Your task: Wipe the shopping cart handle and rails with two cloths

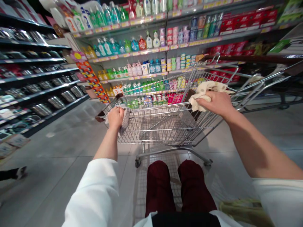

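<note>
A metal shopping cart (156,126) stands sideways before me, and its wire basket looks bare inside. My left hand (115,117) is closed round a grey cloth (126,116) against the cart's top rim, near its left end. Over by the cart's right end, my right hand (219,102) grips a cream cloth (201,94) on the upper rim. Part of that cream cloth spreads over the rim beyond my fingers. Both palms are hidden.
Behind the cart runs a shelf (142,77) stocked with bottles and jars. More carts (267,72) are nested at the right. Metal pots (55,102) line shelves at the left. A person's foot (21,172) shows on the floor at the far left.
</note>
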A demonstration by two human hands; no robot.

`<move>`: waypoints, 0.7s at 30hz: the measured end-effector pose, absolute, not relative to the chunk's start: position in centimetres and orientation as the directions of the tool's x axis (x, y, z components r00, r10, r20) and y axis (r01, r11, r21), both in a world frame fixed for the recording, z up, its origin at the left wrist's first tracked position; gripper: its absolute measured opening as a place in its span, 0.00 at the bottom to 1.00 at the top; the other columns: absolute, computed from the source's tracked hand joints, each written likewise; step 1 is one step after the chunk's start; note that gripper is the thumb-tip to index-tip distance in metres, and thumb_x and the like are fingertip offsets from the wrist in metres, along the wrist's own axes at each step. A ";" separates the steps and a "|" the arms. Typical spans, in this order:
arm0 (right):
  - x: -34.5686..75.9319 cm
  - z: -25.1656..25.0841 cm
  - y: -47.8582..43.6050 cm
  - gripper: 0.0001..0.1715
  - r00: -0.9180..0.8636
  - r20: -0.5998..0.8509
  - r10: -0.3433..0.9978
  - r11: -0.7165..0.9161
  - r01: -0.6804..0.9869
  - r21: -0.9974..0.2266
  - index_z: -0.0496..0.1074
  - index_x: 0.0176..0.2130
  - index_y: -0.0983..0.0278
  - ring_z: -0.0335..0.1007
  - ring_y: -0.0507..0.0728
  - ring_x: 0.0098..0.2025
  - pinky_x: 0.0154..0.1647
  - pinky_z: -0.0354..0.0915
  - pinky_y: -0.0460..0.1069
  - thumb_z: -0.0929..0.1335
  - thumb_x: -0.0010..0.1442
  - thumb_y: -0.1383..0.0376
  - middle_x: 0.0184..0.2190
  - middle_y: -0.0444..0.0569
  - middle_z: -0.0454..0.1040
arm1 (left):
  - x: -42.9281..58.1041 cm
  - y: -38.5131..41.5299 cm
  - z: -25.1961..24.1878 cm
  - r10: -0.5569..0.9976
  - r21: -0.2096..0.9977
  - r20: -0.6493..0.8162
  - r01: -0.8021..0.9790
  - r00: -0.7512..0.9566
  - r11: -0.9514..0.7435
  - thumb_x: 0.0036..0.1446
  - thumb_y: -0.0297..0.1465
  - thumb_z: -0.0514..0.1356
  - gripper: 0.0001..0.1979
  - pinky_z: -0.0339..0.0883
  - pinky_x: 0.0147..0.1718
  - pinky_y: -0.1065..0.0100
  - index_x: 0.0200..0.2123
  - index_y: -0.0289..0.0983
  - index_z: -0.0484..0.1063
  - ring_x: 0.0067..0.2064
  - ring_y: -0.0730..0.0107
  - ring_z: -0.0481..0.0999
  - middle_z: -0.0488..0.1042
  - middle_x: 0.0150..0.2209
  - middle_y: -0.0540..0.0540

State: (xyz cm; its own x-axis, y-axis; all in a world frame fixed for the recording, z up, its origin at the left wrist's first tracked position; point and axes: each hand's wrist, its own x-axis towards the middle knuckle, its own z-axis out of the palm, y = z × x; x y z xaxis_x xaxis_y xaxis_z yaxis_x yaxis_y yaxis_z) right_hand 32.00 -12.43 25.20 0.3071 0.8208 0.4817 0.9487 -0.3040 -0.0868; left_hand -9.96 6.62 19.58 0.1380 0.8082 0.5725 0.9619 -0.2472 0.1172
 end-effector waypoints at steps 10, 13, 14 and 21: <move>31.0 25.2 -12.0 0.30 0.302 0.497 0.814 -0.279 0.952 -0.122 0.73 0.51 0.61 0.72 0.66 0.44 0.38 0.53 0.52 0.64 0.59 0.45 0.45 0.57 0.79 | -7.9 4.6 20.8 0.841 0.102 0.533 0.980 0.092 -0.172 0.68 0.34 0.42 0.25 0.61 0.44 0.56 0.35 0.30 0.77 0.46 0.53 0.71 0.77 0.42 0.36; 30.0 25.1 -11.4 0.37 0.233 0.476 0.848 -0.222 0.972 -0.080 0.65 0.61 0.59 0.71 0.68 0.46 0.42 0.57 0.54 0.63 0.60 0.43 0.48 0.56 0.77 | -5.8 3.4 21.0 0.832 0.083 0.535 0.971 0.146 -0.224 0.69 0.38 0.41 0.28 0.61 0.46 0.53 0.37 0.32 0.78 0.49 0.49 0.71 0.78 0.44 0.36; 29.3 25.1 -11.0 0.36 0.195 0.460 0.866 -0.195 0.980 -0.049 0.65 0.61 0.57 0.71 0.68 0.47 0.43 0.57 0.55 0.62 0.60 0.44 0.49 0.56 0.77 | -4.7 2.8 21.1 0.827 0.077 0.535 0.965 0.172 -0.250 0.69 0.40 0.40 0.29 0.60 0.46 0.53 0.38 0.33 0.79 0.49 0.48 0.71 0.78 0.44 0.36; 20.5 23.3 -8.1 0.28 -0.016 0.464 0.886 -0.028 0.996 0.087 0.66 0.60 0.61 0.65 0.67 0.53 0.53 0.55 0.62 0.63 0.63 0.58 0.51 0.59 0.73 | 5.1 -2.6 20.6 0.699 0.062 0.611 0.858 0.371 -0.510 0.67 0.50 0.41 0.30 0.56 0.51 0.47 0.43 0.37 0.77 0.53 0.45 0.68 0.76 0.47 0.37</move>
